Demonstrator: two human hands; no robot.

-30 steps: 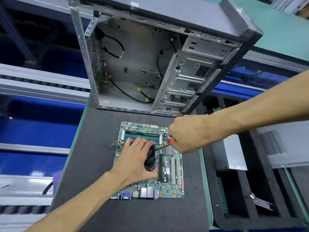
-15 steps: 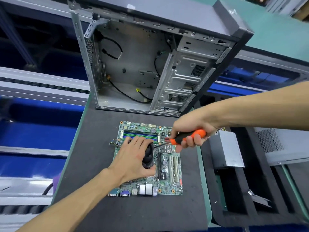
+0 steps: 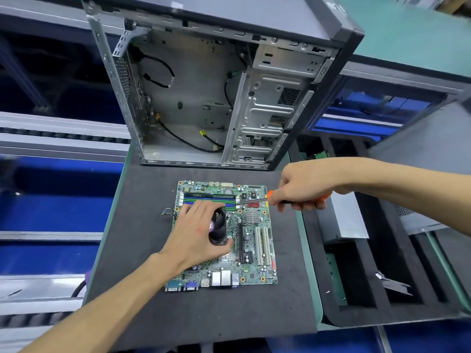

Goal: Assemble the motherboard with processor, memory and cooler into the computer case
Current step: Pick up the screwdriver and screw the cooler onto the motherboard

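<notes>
Writing on the parts is too small or blurred to read; only a purple round sticker shows on the cooler, its print illegible. Head view: the motherboard lies flat on a dark mat, in front of the open computer case, which stands upright. The left hand rests spread over the black cooler, fingers reaching toward the memory slots, thumb against the cooler's near edge. The right hand is curled round the orange-handled screwdriver, whose shaft slants down-left, its tip at the board just right of the cooler's far corner. A grey metal box sits in the foam tray to the right.
</notes>
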